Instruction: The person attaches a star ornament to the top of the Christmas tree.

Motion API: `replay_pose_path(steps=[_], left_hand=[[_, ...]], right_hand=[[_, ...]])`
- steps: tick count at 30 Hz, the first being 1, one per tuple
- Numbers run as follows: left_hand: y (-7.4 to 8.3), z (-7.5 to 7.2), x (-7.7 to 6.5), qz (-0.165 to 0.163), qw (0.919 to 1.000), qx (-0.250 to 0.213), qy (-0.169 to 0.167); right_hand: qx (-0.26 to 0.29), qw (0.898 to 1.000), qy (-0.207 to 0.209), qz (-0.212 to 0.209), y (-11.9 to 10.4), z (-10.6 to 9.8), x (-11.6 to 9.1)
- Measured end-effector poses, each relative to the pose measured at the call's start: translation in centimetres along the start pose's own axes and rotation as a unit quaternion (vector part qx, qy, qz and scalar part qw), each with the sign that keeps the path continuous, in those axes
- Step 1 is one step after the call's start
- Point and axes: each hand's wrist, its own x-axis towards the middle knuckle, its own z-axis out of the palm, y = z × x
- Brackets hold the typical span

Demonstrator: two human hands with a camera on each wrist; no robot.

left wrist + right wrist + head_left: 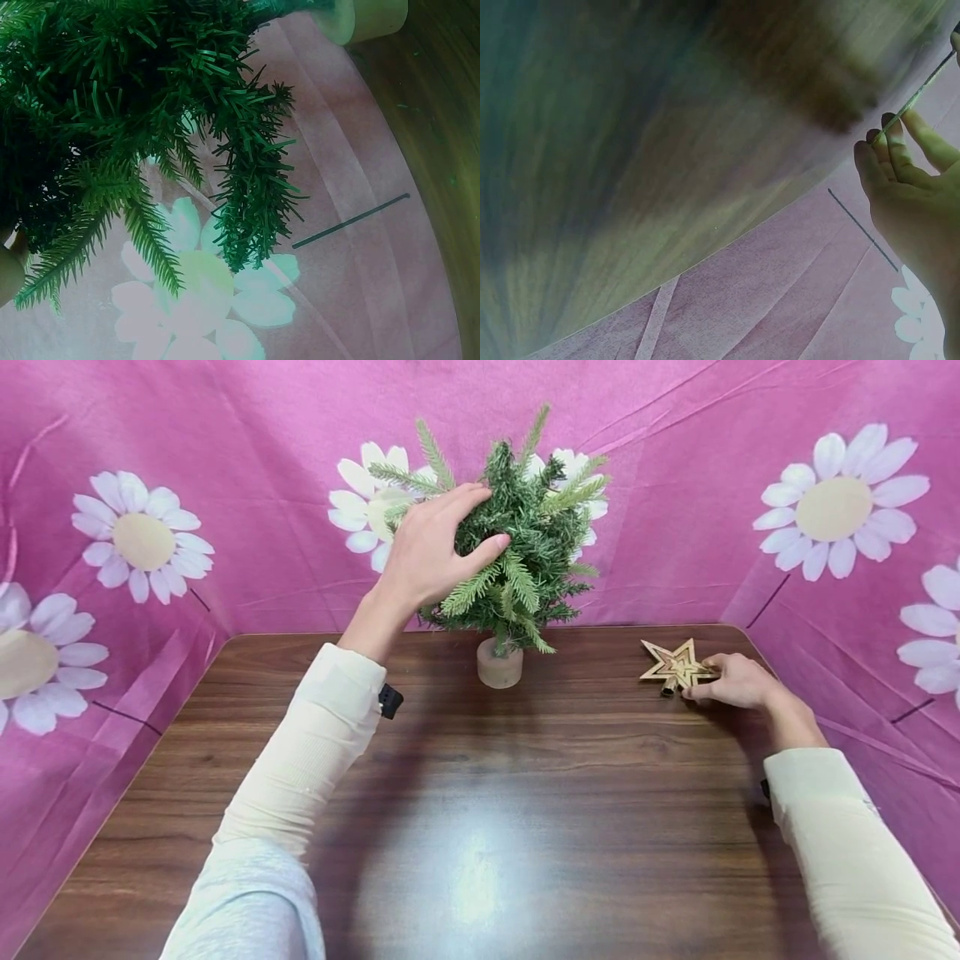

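A small artificial Christmas tree (525,527) stands upright on a round pale wooden base (499,664) at the back of the table. My left hand (435,543) rests against its upper left side, thumb and fingers spread apart among the branches. In the left wrist view, green branches (255,165) fill the upper left, with part of a finger (9,274) at the edge. At the right, my right hand (738,681) pinches a gold star tree topper (678,664) by one side, low over the table. The right wrist view shows the star (922,86) edge-on between thumb and fingers.
The brown wood-grain table (480,777) reaches back to a pink cloth (285,527) printed with large white daisies, which also hangs along both sides. A black device (390,701) sits at the left wrist.
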Motion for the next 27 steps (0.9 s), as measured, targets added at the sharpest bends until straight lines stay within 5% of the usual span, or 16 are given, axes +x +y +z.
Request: replay_pose_path(steps=[27], left_hand=[[-0.2, 0.1, -0.2, 0.016, 0.9998, -0.013, 0.004]], right_hand=[[0.016, 0.993, 0.120, -0.014, -2.8, -0.4, 0.4]])
